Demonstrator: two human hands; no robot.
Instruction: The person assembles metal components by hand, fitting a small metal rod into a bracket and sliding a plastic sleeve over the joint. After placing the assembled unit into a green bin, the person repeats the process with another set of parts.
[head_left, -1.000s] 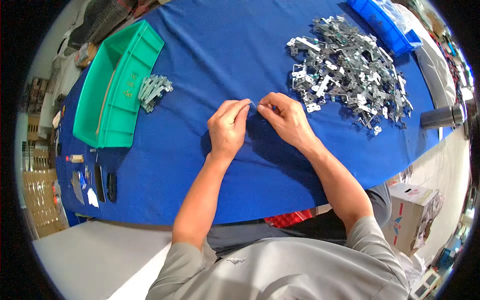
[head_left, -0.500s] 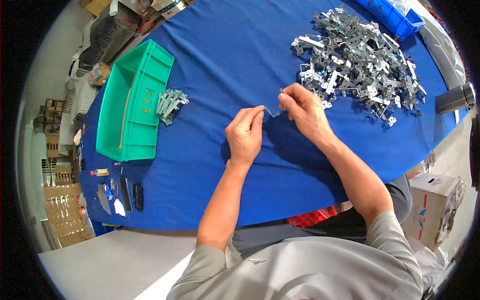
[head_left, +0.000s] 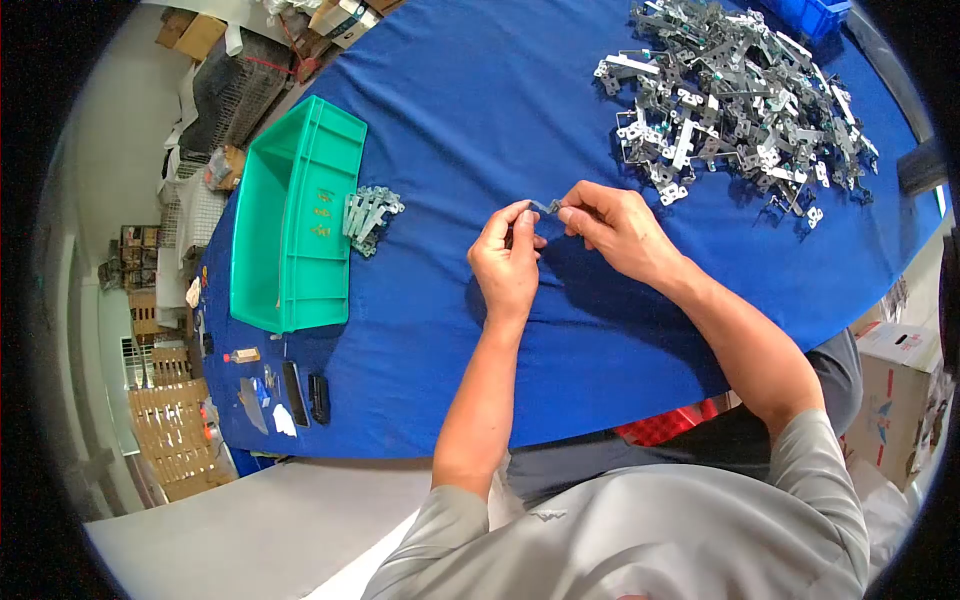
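Above the blue cloth, my left hand (head_left: 506, 262) pinches one end of a small, thin metal piece (head_left: 543, 207). My right hand (head_left: 622, 232) has thumb and forefinger closed at the other end of this piece, so the fingertips of both hands are close together. Its exact shape is mostly covered by the fingers. To the upper right lies a big heap of metal brackets (head_left: 735, 110), some with bent wire rods. A smaller cluster of similar metal parts (head_left: 371, 217) lies left of my hands, against the green bin.
A green plastic bin (head_left: 322, 219) stands at the left. Near the table's left edge are a small bottle (head_left: 243, 355), a black case (head_left: 319, 398) and a dark strip (head_left: 295, 393). A blue tray (head_left: 815, 15) is at the top right, a carton (head_left: 893, 395) beside the table.
My right hand has come nearer to my left, and its fingers have closed on the metal piece. The whole view has shifted slightly, moving the bin rightward in the picture.
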